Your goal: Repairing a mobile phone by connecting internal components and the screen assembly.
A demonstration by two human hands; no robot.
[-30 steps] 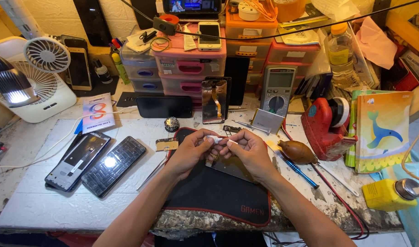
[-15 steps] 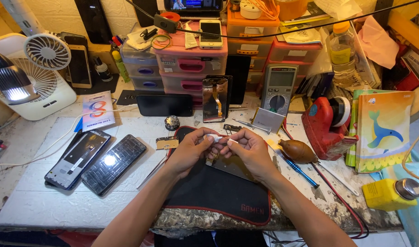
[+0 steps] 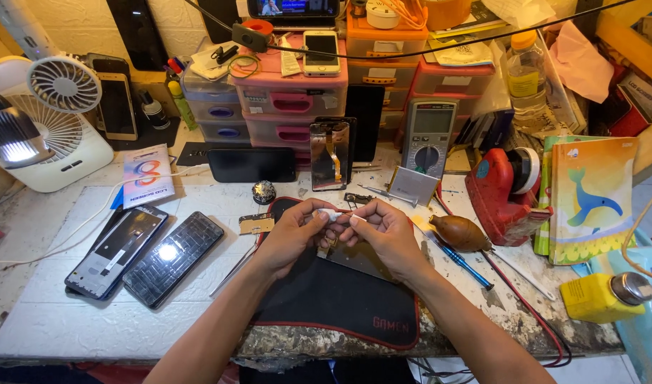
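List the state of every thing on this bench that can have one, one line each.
Left hand: pinching the small white piece.
Right hand: pinching the same piece.
Grey desk lamp: lit.
White desk fan: blades blurred, cannot tell.
Grey multimeter: display blank.
Two opened black phone frames: lying flat, insides exposed.

Two hands (image 3: 297, 231) (image 3: 383, 231), two opened phones (image 3: 116, 249) (image 3: 173, 256), one desk fan (image 3: 59, 121), one multimeter (image 3: 429, 135), one yellow bottle (image 3: 603, 295).
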